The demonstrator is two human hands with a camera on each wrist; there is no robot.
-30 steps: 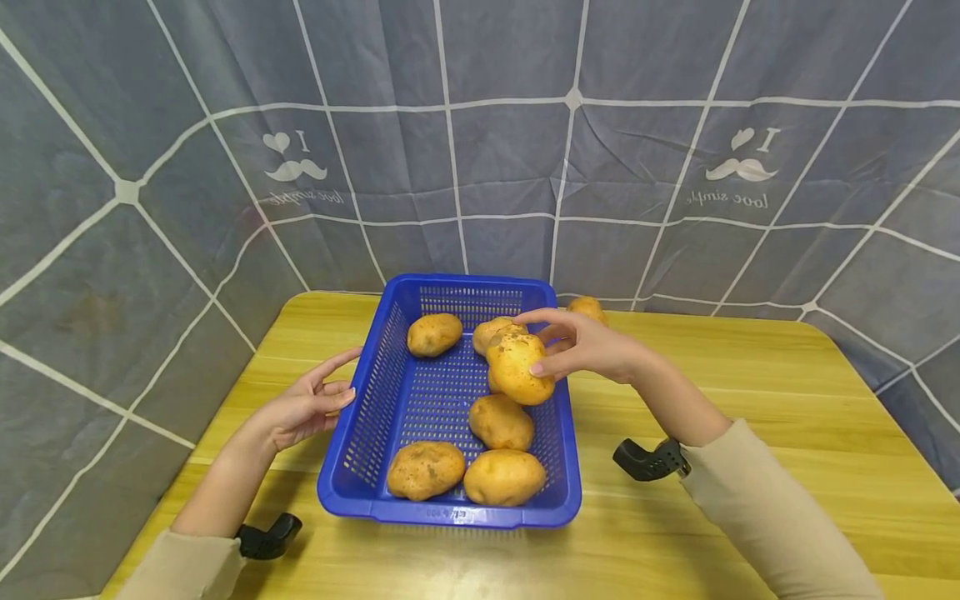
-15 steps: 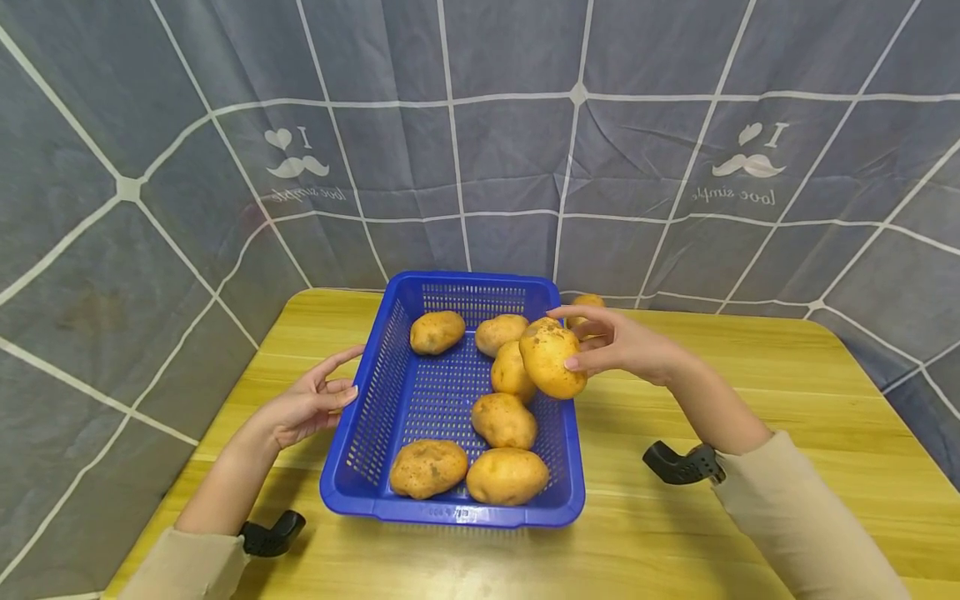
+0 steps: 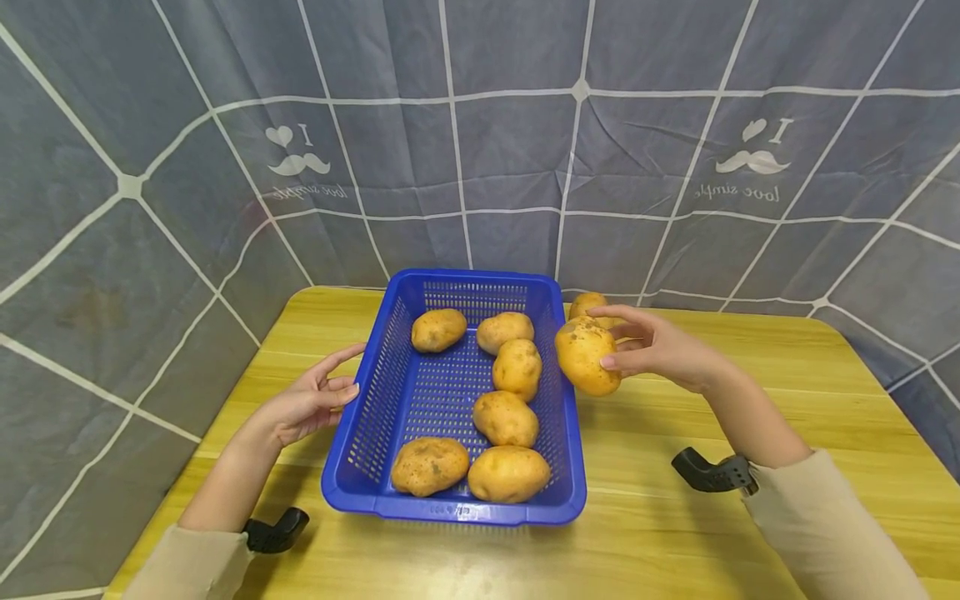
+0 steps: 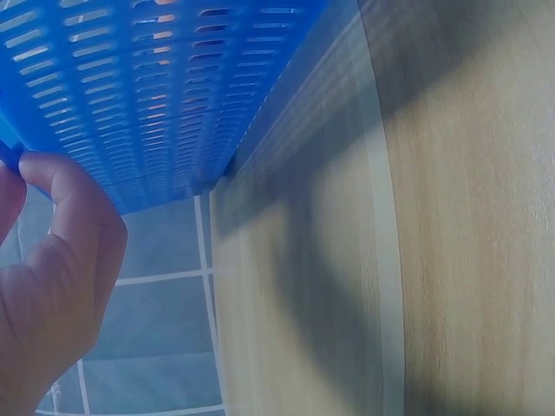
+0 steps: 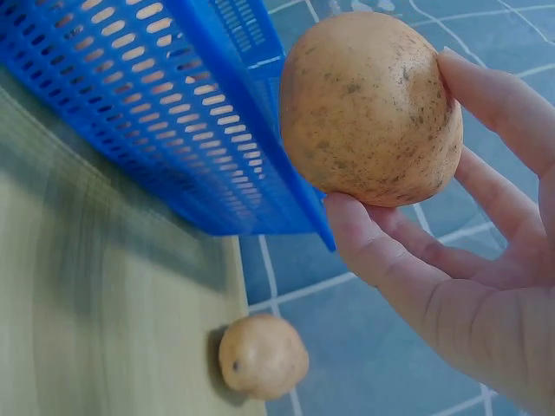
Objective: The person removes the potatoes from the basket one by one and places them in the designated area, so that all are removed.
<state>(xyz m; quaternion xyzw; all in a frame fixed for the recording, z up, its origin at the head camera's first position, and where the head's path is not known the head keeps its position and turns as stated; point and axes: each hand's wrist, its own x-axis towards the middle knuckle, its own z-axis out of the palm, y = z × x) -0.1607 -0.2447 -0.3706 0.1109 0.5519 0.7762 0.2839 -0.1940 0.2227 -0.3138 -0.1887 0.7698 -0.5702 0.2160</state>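
Note:
A speckled yellow potato (image 3: 587,358) is held by my right hand (image 3: 656,343) just outside the right rim of the blue plastic basket (image 3: 450,510). In the right wrist view, thumb and fingers grip that potato (image 5: 368,108) from one side, beside the basket's slotted wall (image 5: 165,95). My left hand (image 3: 311,402) pinches the basket's left rim, with thumb and finger meeting at the edge in the left wrist view. Several potatoes lie inside, among them one at the back left (image 3: 438,330) and one at the front right (image 3: 509,474).
Another potato (image 3: 587,305) lies on the wooden table (image 3: 712,400) behind the held one, right of the basket. A grey curtain with white lines (image 3: 510,167) hangs behind and at the left. Both wrists carry a black camera mount (image 3: 712,472).
My right hand has carried the potato rightward from above the basket's interior to outside its right rim, uncovering the potatoes beneath. The left hand stays at the left rim.

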